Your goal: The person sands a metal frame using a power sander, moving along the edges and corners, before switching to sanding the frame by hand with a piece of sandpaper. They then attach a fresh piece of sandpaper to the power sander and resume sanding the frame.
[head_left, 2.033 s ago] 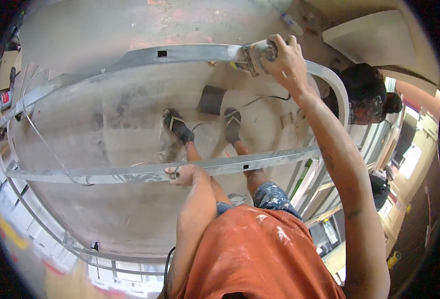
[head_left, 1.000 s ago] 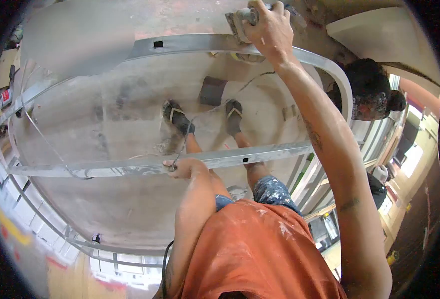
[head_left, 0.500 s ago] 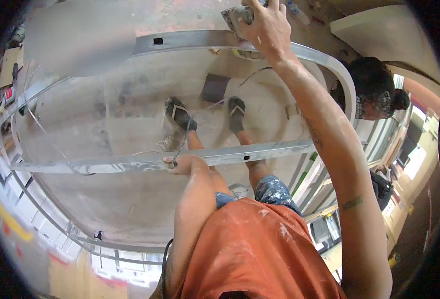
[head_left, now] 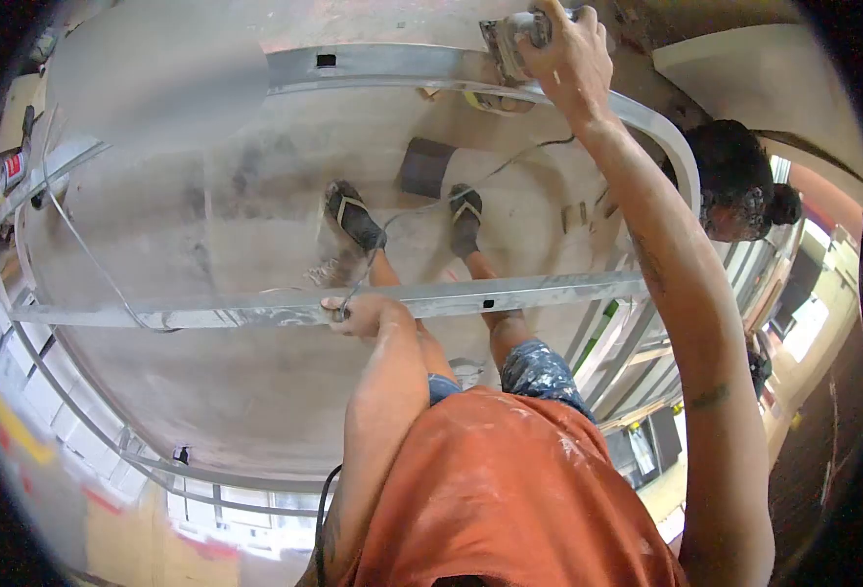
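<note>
My right hand (head_left: pixel 573 73) is closed around a dusty power sander (head_left: pixel 511 47), held on the far curved bar of a metal frame (head_left: pixel 402 65). A grey cord (head_left: pixel 514 161) runs from near that hand across the floor to my left hand (head_left: pixel 361 315). The left hand is closed on the cord, right at the frame's near bar (head_left: pixel 549 293). A square hole shows in each bar. How the right fingers wrap the sander is partly hidden.
My sandalled feet stand on the dusty floor inside the frame, near a dark square sheet (head_left: pixel 425 167). Another person's head (head_left: pixel 730 176) is close to the frame's right end. A pale curved panel (head_left: pixel 759 73) lies at upper right. Another cable (head_left: pixel 94 259) hangs over the left side.
My right hand and the sander have shifted right along the far bar, and the cord has followed. The left hand stays at the near bar.
</note>
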The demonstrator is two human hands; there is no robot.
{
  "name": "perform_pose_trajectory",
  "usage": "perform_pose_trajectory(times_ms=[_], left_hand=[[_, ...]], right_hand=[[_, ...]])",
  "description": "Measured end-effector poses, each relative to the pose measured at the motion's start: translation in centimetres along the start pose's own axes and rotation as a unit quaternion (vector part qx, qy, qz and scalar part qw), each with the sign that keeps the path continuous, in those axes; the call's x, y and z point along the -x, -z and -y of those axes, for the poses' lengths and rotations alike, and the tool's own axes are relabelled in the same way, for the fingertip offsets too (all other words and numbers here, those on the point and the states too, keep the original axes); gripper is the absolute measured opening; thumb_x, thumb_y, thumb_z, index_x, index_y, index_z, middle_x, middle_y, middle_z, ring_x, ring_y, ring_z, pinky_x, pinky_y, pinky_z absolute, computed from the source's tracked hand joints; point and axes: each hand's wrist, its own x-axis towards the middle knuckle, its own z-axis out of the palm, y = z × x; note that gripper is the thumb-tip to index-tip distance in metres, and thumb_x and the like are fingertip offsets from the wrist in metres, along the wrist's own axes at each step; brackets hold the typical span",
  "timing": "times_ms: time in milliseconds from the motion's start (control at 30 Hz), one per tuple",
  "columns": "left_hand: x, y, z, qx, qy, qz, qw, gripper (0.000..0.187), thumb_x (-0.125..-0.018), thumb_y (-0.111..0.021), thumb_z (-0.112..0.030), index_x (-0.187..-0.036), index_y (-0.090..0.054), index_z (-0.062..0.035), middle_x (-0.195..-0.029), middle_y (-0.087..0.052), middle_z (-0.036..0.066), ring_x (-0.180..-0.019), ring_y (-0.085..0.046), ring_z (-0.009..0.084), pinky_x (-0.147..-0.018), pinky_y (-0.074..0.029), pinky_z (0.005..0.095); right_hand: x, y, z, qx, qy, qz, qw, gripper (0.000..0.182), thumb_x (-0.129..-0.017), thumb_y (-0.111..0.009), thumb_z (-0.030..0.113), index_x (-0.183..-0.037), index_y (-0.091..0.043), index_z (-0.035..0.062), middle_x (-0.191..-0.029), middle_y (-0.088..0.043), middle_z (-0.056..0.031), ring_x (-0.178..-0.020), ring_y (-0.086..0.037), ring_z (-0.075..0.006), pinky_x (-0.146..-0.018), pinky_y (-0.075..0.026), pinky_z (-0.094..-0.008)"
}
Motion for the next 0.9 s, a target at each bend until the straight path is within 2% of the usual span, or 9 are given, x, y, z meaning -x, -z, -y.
perform_pose_trajectory(times_ms=[33, 67, 167, 233, 300, 467, 533, 667, 900], left_hand=[[-0.1, -0.1, -0.2, -0.032, 0.021, -0.008, 0.999, 0.063, -0.105, -0.044, -0.061, -0.141, -0.053, -0.0088, -0.141, -0.06, 0.021, -0.128, -0.059, 0.0448, -0.106, -0.05, 0.0566], [-0.7, -0.2, 0.1, -0.031, 0.021, -0.009, 0.999, 0.063, -0.105, -0.044, -0.061, -0.141, -0.053, -0.0088, -0.141, -0.06, 0.021, -0.128, -0.059, 0.0448, -0.106, -0.05, 0.0566], [-1.5, -0.5, 1.0, -0.021, 0.022, -0.021, 0.999, 0.064, -0.105, -0.045, -0.06, -0.141, -0.052, -0.008, -0.141, -0.059, 0.022, -0.128, -0.059, 0.0449, -0.106, -0.05, 0.0564], [0.4, 0.7, -0.1, -0.014, 0.023, -0.023, 0.999, 0.064, -0.105, -0.046, -0.06, -0.142, -0.052, -0.0074, -0.141, -0.059, 0.023, -0.128, -0.059, 0.0449, -0.106, -0.05, 0.0563], [2.7, 1.4, -1.6, -0.007, 0.018, -0.017, 1.0, 0.065, -0.105, -0.047, -0.059, -0.142, -0.051, -0.0069, -0.142, -0.059, 0.023, -0.128, -0.059, 0.0449, -0.107, -0.05, 0.0562], [1.3, -0.1, 0.5, 0.012, -0.009, 0.006, 1.0, 0.066, -0.105, -0.048, -0.058, -0.144, -0.05, -0.0055, -0.142, -0.058, 0.025, -0.129, -0.059, 0.045, -0.107, -0.05, 0.0559], [0.6, -0.6, 1.4, 0.021, -0.022, 0.001, 1.0, 0.066, -0.104, -0.049, -0.058, -0.144, -0.05, -0.005, -0.143, -0.057, 0.026, -0.129, -0.058, 0.045, -0.107, -0.05, 0.0558], [-0.6, -1.2, 2.2, 0.037, -0.038, -0.02, 0.998, 0.067, -0.104, -0.051, -0.057, -0.145, -0.049, -0.0039, -0.143, -0.057, 0.027, -0.129, -0.058, 0.0451, -0.107, -0.05, 0.0555], [-0.4, -1.0, 1.8, 0.064, -0.022, -0.022, 0.997, 0.069, -0.104, -0.053, -0.056, -0.147, -0.047, -0.002, -0.144, -0.056, 0.029, -0.13, -0.058, 0.0452, -0.108, -0.05, 0.0551]], right_hand=[[-0.3, -0.2, 0.6, -0.01, 0.014, -0.018, 1.0, 0.043, -0.087, -0.077, 0.037, -0.121, -0.067, 0.0143, -0.112, -0.056, -0.0206, -0.107, -0.056, -0.0416, -0.086, -0.054, -0.0503], [-0.6, -0.5, 1.2, -0.012, 0.014, -0.018, 1.0, 0.043, -0.087, -0.077, 0.037, -0.121, -0.067, 0.0143, -0.112, -0.056, -0.0206, -0.107, -0.056, -0.0416, -0.086, -0.054, -0.0503], [-0.7, -1.2, 3.3, -0.019, 0.047, 0.025, 0.998, 0.045, -0.086, -0.078, 0.04, -0.122, -0.066, 0.0153, -0.114, -0.057, -0.0215, -0.109, -0.056, -0.0416, -0.086, -0.053, -0.0506], [-0.4, -1.5, 5.1, -0.066, 0.06, 0.055, 0.994, 0.051, -0.084, -0.08, 0.042, -0.124, -0.066, 0.0141, -0.115, -0.057, -0.0222, -0.114, -0.056, -0.0417, -0.089, -0.052, -0.0502], [0.0, -2.7, 7.2, -0.063, 0.06, 0.035, 0.996, 0.052, -0.076, -0.083, 0.026, -0.126, -0.069, 0.0231, -0.12, -0.06, -0.0197, -0.117, -0.058, -0.0428, -0.085, -0.06, -0.0512], [1.7, -3.3, 12.9, -0.131, 0.021, 0.047, 0.99, 0.04, -0.08, -0.076, 0.016, -0.119, -0.073, 0.0229, -0.123, -0.059, -0.0188, -0.12, -0.055, -0.0436, -0.087, -0.061, -0.05], [2.0, -3.6, 14.3, -0.163, 0.027, 0.036, 0.986, 0.029, -0.082, -0.069, 0.012, -0.109, -0.074, 0.0199, -0.116, -0.058, -0.0195, -0.106, -0.059, -0.0434, -0.083, -0.061, -0.0484], [2.2, -4.2, 13.6, -0.212, 0.034, 0.021, 0.976, 0.03, -0.081, -0.069, 0.012, -0.11, -0.073, 0.0203, -0.115, -0.058, -0.0196, -0.105, -0.058, -0.044, -0.082, -0.061, -0.0486], [2.6, -0.8, 2.2, -0.071, -0.026, 0.029, 0.997, 0.037, -0.08, -0.078, 0.026, -0.116, -0.072, 0.0205, -0.114, -0.059, -0.0227, -0.104, -0.061, -0.0444, -0.083, -0.058, -0.0517]])
